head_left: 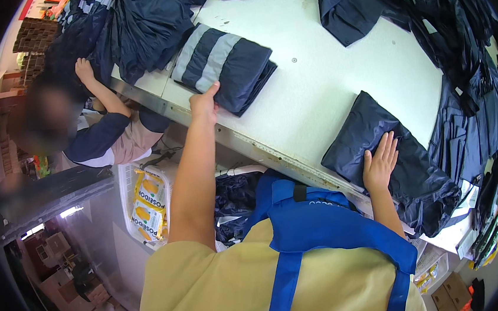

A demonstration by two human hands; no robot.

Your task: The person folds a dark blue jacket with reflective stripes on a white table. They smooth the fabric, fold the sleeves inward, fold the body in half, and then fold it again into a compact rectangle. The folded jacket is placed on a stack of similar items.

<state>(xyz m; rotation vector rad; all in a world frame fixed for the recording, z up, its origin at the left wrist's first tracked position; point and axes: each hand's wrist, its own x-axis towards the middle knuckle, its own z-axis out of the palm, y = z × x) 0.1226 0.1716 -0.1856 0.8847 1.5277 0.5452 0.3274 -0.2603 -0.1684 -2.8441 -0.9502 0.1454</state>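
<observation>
A folded navy garment [241, 67] with two grey stripes lies on the white table at the left. My left hand [204, 103] pinches its near edge, the thumb on top and the other fingers mostly hidden. Toward the right, my right hand [381, 161] lies flat with fingers stretched on a second dark folded garment [353, 131]. That one is shiny and plain on top, and its loose part [430, 190] spreads crumpled toward the table's near right edge.
Dark garments pile up at the far left [149, 28] and along the right side [459, 48]. Another person [105, 132] works at the table's left. Below the table's metal edge [248, 144] stands a white basket [129, 207] holding yellow-and-white packages [149, 208].
</observation>
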